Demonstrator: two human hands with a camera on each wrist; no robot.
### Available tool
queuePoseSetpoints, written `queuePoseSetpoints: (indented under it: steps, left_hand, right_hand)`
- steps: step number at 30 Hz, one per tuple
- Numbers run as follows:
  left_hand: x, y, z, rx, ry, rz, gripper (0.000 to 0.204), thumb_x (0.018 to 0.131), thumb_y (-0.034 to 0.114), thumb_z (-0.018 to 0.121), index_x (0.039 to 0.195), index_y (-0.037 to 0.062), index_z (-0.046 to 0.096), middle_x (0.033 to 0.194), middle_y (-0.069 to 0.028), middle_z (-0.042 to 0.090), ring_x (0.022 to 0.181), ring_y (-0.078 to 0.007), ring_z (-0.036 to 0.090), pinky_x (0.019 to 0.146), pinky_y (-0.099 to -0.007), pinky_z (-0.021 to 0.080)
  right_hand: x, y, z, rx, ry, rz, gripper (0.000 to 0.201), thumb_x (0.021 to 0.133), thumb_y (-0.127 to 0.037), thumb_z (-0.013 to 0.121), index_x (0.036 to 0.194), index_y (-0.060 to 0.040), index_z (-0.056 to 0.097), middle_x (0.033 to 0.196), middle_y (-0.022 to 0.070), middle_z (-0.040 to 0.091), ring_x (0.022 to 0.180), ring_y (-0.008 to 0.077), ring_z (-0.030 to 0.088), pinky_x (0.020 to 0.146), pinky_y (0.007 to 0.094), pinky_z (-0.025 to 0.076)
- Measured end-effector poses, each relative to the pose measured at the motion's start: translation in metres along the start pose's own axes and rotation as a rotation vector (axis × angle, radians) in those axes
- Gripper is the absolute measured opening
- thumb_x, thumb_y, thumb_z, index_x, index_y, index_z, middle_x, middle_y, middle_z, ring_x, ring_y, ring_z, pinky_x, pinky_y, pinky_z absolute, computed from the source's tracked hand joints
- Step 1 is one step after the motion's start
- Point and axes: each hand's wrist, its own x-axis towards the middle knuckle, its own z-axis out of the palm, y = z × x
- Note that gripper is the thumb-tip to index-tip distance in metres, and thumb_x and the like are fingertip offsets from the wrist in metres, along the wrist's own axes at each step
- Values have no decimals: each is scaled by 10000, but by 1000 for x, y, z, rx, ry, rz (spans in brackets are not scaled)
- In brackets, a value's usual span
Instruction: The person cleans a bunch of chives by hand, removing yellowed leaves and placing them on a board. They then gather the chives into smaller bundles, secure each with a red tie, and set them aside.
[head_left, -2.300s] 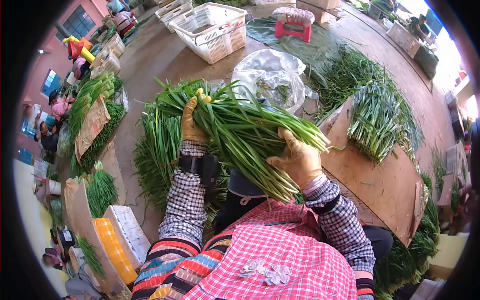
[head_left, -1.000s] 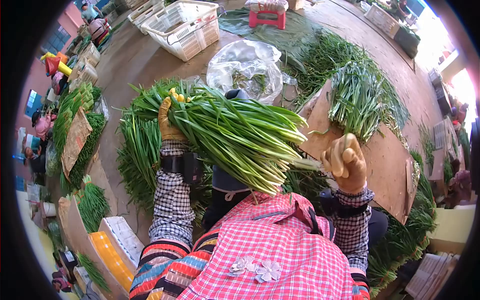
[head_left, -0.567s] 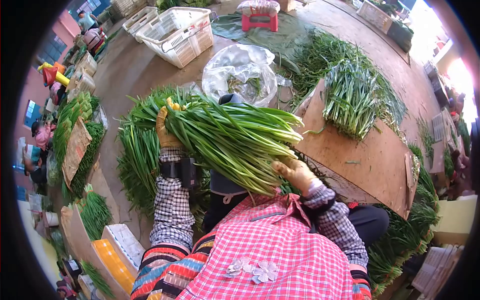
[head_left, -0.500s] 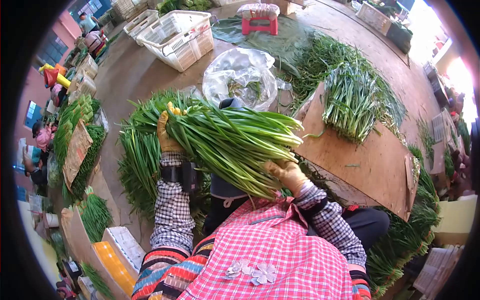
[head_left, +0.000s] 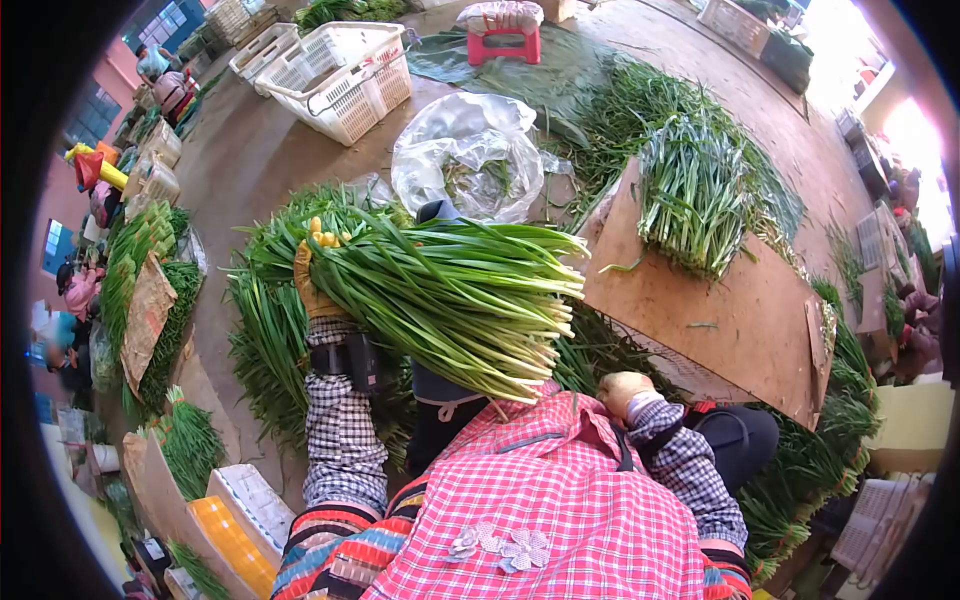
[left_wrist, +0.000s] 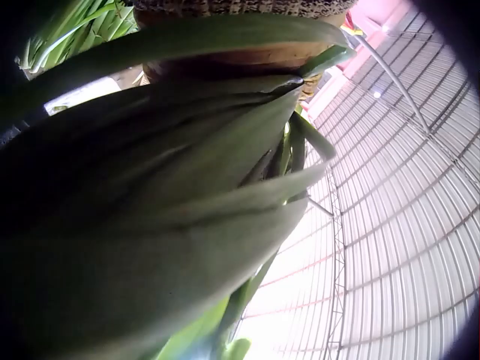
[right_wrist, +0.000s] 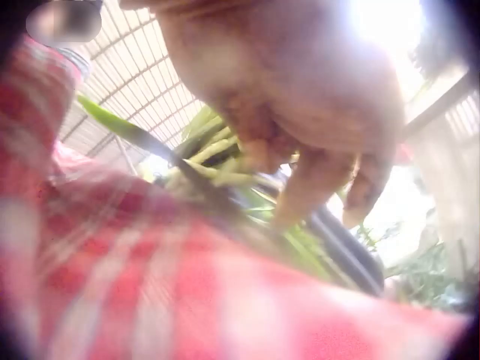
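My gloved left hand (head_left: 315,270) grips a thick bunch of garlic chives (head_left: 450,300) near its leafy end. The bunch lies slanted over the lap, with its pale stem ends toward the right. In the left wrist view broad green leaves (left_wrist: 172,217) hide most of that hand. My gloved right hand (head_left: 626,394) is beside the pink checked apron (head_left: 530,490), apart from the bunch. The right wrist view is blurred; its fingers (right_wrist: 311,187) hang loosely bent, and a single leaf (right_wrist: 124,131) crosses near them.
More chives (head_left: 270,330) lie beneath and left of the bunch. To the right, a brown board (head_left: 710,340) bears another chive pile (head_left: 700,210). Ahead are a clear plastic bag (head_left: 465,160), a white crate (head_left: 345,90) and a red stool (head_left: 503,45). Other people sit at far left.
My right hand first left the stem ends, came back to touch them, and has now drawn away to the apron. The left hand keeps its grip on the bunch, now slightly lower and leftward.
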Motion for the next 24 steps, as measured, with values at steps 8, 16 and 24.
queuePoseSetpoints:
  steps: [8,16,24]
  left_hand:
    - [20,-1,-26,-90,-141,-88,431,928,210,551,1318,33,501,927,-99,696,800,-200,671,870,-403,547]
    - [-2,2,2,-252,-336,-151,523,930,251,557,1408,93,417,982,-47,685,911,-203,646,929,-449,493]
    - [5,10,3,-401,-433,-200,359,920,301,559,1104,-6,591,915,-77,636,797,-199,586,875,-376,470]
  right_hand:
    - [-34,-41,-100,762,726,-272,266,880,-263,643,1007,-32,674,946,157,685,890,283,665,798,372,508]
    - [41,-61,-96,972,474,-313,456,929,-354,610,1194,17,609,1113,100,656,986,170,600,892,294,465]
    - [16,-45,-117,1082,656,-351,358,901,-259,658,1139,9,637,1118,102,667,1002,163,619,917,303,472]
